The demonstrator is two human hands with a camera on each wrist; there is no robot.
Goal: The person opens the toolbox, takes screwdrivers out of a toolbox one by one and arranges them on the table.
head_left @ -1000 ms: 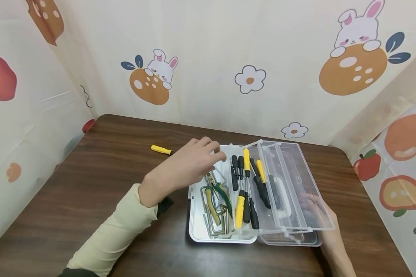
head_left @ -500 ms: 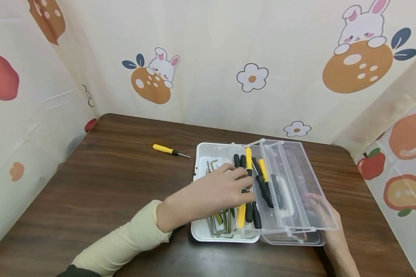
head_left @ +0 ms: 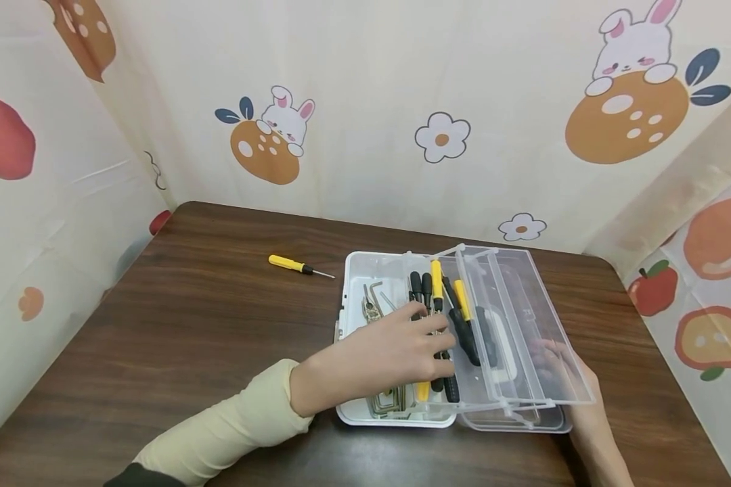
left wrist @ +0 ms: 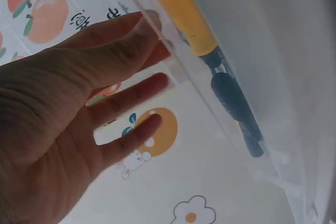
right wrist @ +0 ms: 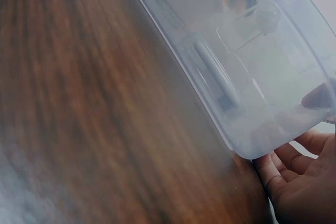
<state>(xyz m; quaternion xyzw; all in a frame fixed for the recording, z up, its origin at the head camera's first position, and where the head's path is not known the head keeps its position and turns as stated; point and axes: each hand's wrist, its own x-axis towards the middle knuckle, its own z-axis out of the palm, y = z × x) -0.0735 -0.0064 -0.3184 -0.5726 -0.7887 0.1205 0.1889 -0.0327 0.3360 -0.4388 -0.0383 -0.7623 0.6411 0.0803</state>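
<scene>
White plastic forms the shallow toolbox [head_left: 358,267], which stands on the dark brown wood-grain counter [head_left: 219,325], its far end near the back edge, with metal tools [head_left: 373,312] inside. A clear plastic tray [head_left: 533,304] extends past the toolbox's right edge, carrying yellow- and black-handled screwdrivers [head_left: 465,336]. The left hand [head_left: 396,355] reaches over them, fingers parted and slightly bent; whether its grip pinches anything, I cannot tell. The right hand [right wrist: 299,182] curls its grip at the corner of the clear plastic lid [right wrist: 252,135], holding its edge. Beyond the toolbox's left edge, a yellow-and-black screwdriver [head_left: 289,263] lies on the counter.
</scene>
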